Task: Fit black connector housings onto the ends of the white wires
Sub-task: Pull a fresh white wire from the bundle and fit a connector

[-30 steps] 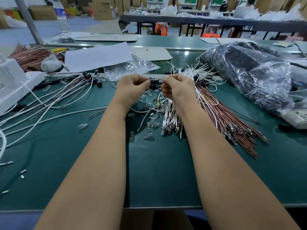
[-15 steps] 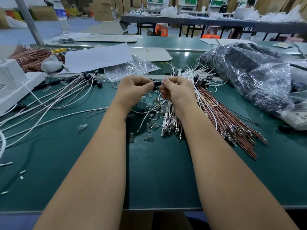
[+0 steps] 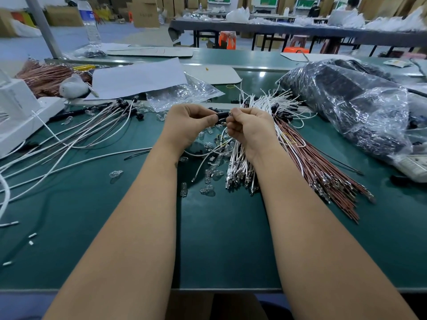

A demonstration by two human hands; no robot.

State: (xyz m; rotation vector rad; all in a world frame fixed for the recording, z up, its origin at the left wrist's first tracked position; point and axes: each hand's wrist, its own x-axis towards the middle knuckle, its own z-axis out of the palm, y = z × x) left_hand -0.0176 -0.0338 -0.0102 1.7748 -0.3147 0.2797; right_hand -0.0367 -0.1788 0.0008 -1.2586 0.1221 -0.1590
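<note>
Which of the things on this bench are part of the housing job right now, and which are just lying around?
In the job:
left hand pinching the black connector housing
right hand pinching at the housing's other end
bundle of white wires

Lying about:
brown wires
clear glass bulbs
sheet of paper
water bottle
plastic bag

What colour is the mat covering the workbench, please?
Dark green mat, seen in the head view.
</note>
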